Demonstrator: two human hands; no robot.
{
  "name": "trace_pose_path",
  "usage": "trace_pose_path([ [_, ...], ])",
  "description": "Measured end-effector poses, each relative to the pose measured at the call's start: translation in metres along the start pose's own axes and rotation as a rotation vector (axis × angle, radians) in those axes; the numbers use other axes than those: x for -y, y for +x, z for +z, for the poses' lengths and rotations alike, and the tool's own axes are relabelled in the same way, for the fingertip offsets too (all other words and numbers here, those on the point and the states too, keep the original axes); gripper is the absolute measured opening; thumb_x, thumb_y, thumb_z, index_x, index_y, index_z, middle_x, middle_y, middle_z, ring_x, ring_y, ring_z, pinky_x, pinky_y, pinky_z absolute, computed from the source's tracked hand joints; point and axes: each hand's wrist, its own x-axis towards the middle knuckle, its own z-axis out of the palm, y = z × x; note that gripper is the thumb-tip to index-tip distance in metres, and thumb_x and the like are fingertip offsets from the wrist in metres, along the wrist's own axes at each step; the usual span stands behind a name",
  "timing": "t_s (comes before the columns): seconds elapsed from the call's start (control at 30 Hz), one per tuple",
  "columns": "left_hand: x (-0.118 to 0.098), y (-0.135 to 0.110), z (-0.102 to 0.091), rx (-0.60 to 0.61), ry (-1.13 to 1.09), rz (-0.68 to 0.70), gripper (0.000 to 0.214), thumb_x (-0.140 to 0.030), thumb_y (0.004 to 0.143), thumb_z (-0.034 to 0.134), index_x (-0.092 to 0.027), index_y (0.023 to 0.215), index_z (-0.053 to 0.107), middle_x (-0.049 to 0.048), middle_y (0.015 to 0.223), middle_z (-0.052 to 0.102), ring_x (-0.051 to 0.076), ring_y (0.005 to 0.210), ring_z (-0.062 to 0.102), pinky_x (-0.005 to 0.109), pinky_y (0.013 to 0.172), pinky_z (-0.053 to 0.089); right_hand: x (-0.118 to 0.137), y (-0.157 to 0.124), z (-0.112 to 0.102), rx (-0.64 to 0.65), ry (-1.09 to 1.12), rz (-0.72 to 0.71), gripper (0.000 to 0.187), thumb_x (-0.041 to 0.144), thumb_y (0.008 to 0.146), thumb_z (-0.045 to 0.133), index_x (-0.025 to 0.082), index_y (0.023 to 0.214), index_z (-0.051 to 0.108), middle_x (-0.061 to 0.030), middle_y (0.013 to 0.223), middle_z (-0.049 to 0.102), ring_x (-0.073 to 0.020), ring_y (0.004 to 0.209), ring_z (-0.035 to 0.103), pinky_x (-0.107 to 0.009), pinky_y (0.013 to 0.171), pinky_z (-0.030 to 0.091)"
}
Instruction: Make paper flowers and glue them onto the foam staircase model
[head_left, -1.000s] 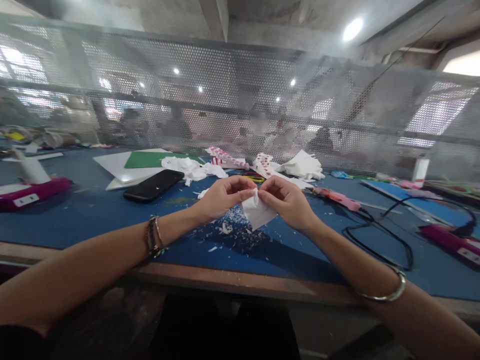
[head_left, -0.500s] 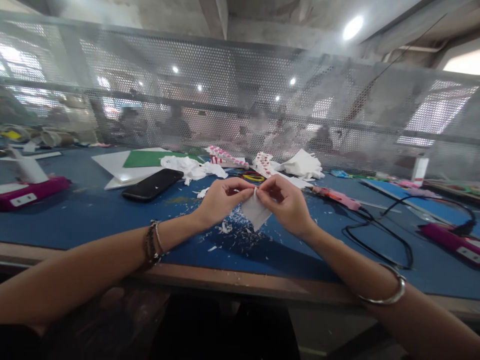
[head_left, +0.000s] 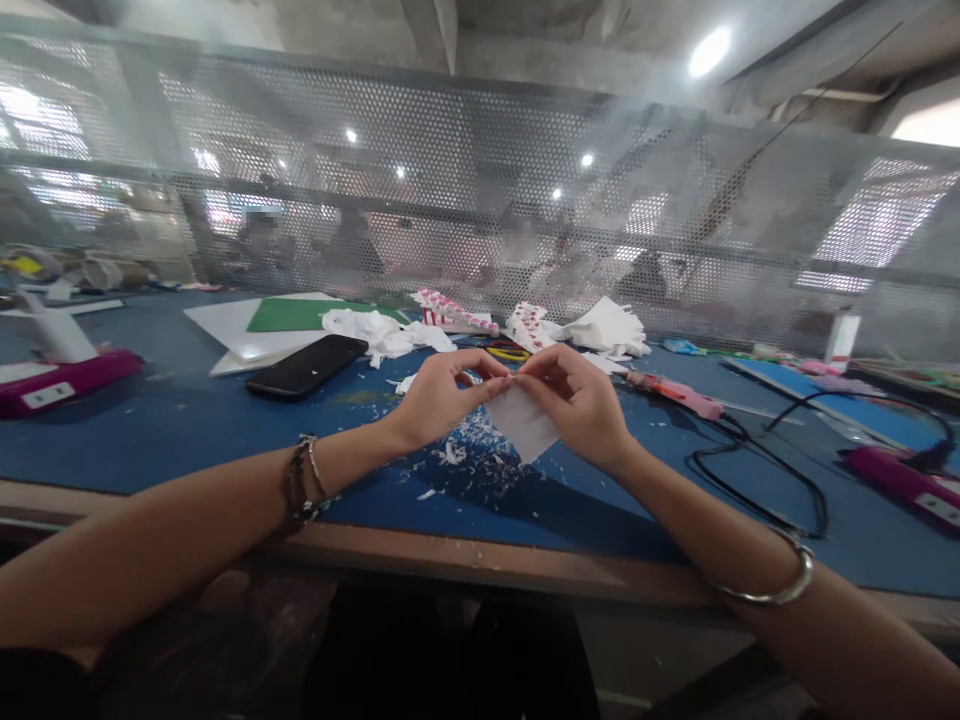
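A thin white sheet [head_left: 525,428], paper or cloth, hangs with a corner downward over the blue tabletop. My left hand [head_left: 448,392] pinches its upper edge between thumb and forefinger. My right hand [head_left: 579,402] pinches the same edge just beside, the fingertips of both hands nearly touching. Part of the sheet is hidden behind the right fingers. White scraps [head_left: 453,454] are scattered on the table below the hands. Behind them lie yellow-handled scissors [head_left: 508,353], partly covered by the hands.
A black phone [head_left: 307,368] lies at left, near a green sheet [head_left: 300,315] and crumpled white material [head_left: 371,330]. Farther back are stacked white sheets [head_left: 609,326] and a pink-dotted strip [head_left: 454,310]. To the right lie a pink corded tool [head_left: 675,394], its black cable [head_left: 750,452] and a purple power strip [head_left: 904,490].
The white sheet has swung slightly to the right and shows more of its flat face. Both hands keep their pinch, nearly in place.
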Motion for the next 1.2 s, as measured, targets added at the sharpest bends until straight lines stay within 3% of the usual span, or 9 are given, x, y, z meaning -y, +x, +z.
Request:
trace_pose_path([
  [0.07,-0.0004,0.0012,-0.0008,0.015,-0.027,-0.047,0.013,-0.026,0.071,0.058,-0.014,0.071,0.062,0.002,0.069,0.064,0.01,0.061,0.053,0.02,0.054,0.04,-0.0001,0.001,-0.0029,0.012,-0.024,-0.016,0.0,0.017,0.075,0.051,0.017,0.075,0.052,0.0028,0.064,0.055,-0.0053,0.055,0.051,-0.017,0.049,0.04],
  [0.23,-0.0009,0.0021,-0.0009,0.023,-0.095,-0.179,0.009,-0.023,0.069,0.058,-0.014,0.068,0.061,0.0011,0.067,0.061,0.01,0.061,0.051,0.02,0.055,0.039,-0.0012,0.0013,-0.0078,0.169,-0.17,-0.113,0.011,0.02,0.073,0.056,0.018,0.084,0.058,0.0029,0.065,0.058,-0.0055,0.055,0.051,-0.018,0.054,0.044],
  [0.43,0.0006,0.003,-0.0016,0.124,-0.257,-0.261,0.011,-0.026,0.066,0.061,-0.015,0.066,0.061,-0.0005,0.063,0.06,0.008,0.059,0.05,0.02,0.055,0.037,0.0004,0.0011,-0.008,0.192,-0.191,-0.034,0.013,0.022,0.074,0.056,0.018,0.085,0.062,-0.0001,0.077,0.065,-0.0084,0.067,0.058,-0.02,0.063,0.047],
  [0.57,0.0029,0.0035,-0.0019,0.113,-0.28,-0.257,0.011,-0.026,0.066,0.061,-0.015,0.067,0.062,0.0003,0.063,0.061,0.009,0.058,0.051,0.021,0.055,0.038,0.0013,0.0011,-0.0095,0.18,-0.187,0.002,0.011,0.023,0.073,0.056,0.019,0.081,0.063,0.0001,0.077,0.066,-0.0094,0.068,0.06,-0.022,0.063,0.048],
  [0.83,0.0041,0.0026,-0.0001,0.115,-0.308,-0.199,0.007,-0.022,0.066,0.06,-0.016,0.067,0.063,0.0004,0.063,0.063,0.009,0.058,0.052,0.021,0.056,0.04,0.0007,0.0009,-0.0102,0.146,-0.322,-0.103,0.012,0.027,0.077,0.053,0.019,0.074,0.062,0.0021,0.066,0.063,-0.0071,0.054,0.053,-0.02,0.052,0.042],
  [1.2,-0.0014,-0.0026,0.0033,0.081,-0.193,-0.124,0.016,-0.027,0.068,0.06,-0.013,0.072,0.064,0.0045,0.071,0.064,0.011,0.063,0.055,0.022,0.059,0.043,-0.0003,0.0002,-0.008,0.106,-0.284,-0.068,0.011,0.026,0.076,0.052,0.017,0.071,0.056,0.0001,0.066,0.062,-0.0081,0.058,0.054,-0.02,0.055,0.043],
])
